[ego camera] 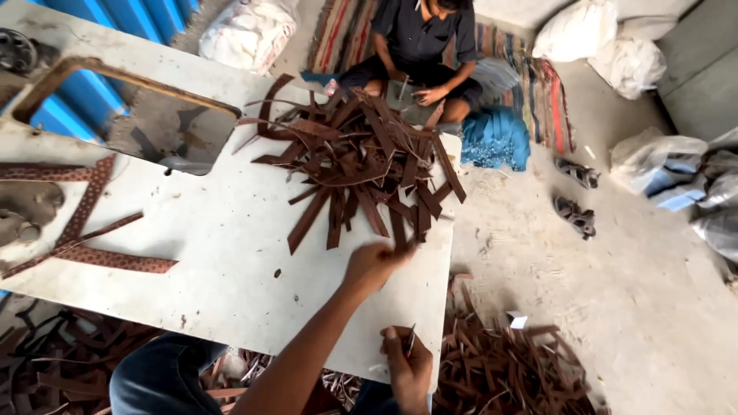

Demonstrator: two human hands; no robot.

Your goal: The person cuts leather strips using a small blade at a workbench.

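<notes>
A heap of brown leather strips (361,165) lies on the white table (223,253). My left hand (374,265) reaches out to the heap's near edge, and its fingers pinch the end of one brown strip (401,234). Down at the table's front edge, my right hand (407,367) is closed around a thin metal tool (412,338) that points upward. My knee in blue jeans (157,376) shows below the table.
Patterned brown straps (88,230) lie on the table's left, beside a cut-out opening (165,127). More strips litter the floor (507,369). Another person (423,46) sits on a striped mat beyond the table. Blue material (496,138), sandals (576,196) and sacks (653,161) lie at right.
</notes>
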